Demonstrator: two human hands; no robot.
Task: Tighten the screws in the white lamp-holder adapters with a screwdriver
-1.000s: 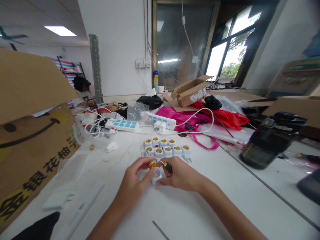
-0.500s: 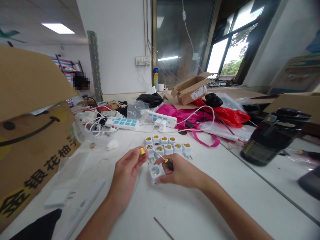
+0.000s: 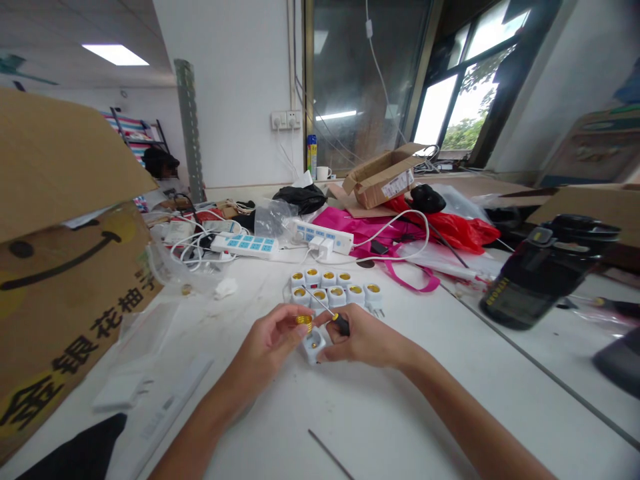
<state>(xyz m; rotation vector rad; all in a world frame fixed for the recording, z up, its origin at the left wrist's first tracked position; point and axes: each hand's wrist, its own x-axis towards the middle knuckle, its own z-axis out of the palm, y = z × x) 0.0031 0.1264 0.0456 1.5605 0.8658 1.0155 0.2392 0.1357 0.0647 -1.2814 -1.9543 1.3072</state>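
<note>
My left hand (image 3: 277, 337) pinches a brass threaded sleeve (image 3: 303, 323) just above the opening of a white lamp socket (image 3: 313, 345). Around that socket the fingers of my right hand (image 3: 363, 337) are closed. A screwdriver (image 3: 341, 325) with a black and yellow handle is also tucked in the right hand, its thin shaft pointing up and left. Behind both hands stand several white lamp sockets (image 3: 337, 294) in two rows, with brass sleeves inside them. Some have plug pins at their base.
White power strips (image 3: 245, 245) and tangled cables lie toward the back. A black bottle (image 3: 547, 273) stands at the right, a large cardboard box (image 3: 75, 267) at the left. A thin metal rod (image 3: 330, 453) lies at the table's front. Someone is in the left background.
My left hand has moved right with the brass sleeve, bringing it from beside the socket to just over its opening. The right hand has barely moved, still holding socket and screwdriver.
</note>
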